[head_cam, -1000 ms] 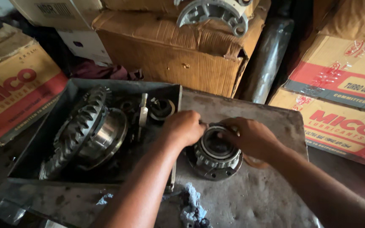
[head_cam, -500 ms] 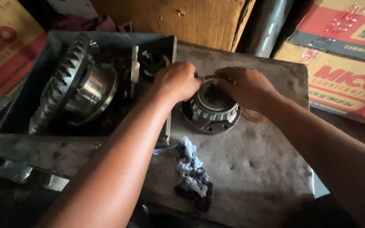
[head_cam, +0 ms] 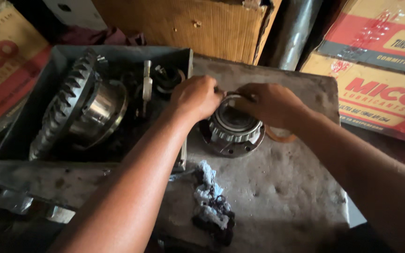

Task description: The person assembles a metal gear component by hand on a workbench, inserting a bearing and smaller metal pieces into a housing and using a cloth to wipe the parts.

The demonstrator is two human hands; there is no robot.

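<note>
Gripping the top edge of a tapered roller bearing hub, both hands meet over its upper rim. The left hand is curled into a loose fist, fingers together and pressed down on the near-left side of a thin metal ring that sits at the hub's top. The right hand pinches the same ring from the other side, fingers bunched close on it; how firmly either hand clamps it I cannot tell.

The hub stands upright on a worn, greasy metal worktop, just beside the right wall of a grey metal tray. Its flange rests flat on the surface and its rollers show below the hands. A tan rubber ring lies partly hidden behind the right wrist, touching the hub's flange or very near it.

Inside the tray lies a large toothed ring gear with its differential housing, tilted on its side, with smaller dark parts beyond it. A dirty rag lies on the worktop nearer the camera. Cardboard cartons stand around the bench.
</note>
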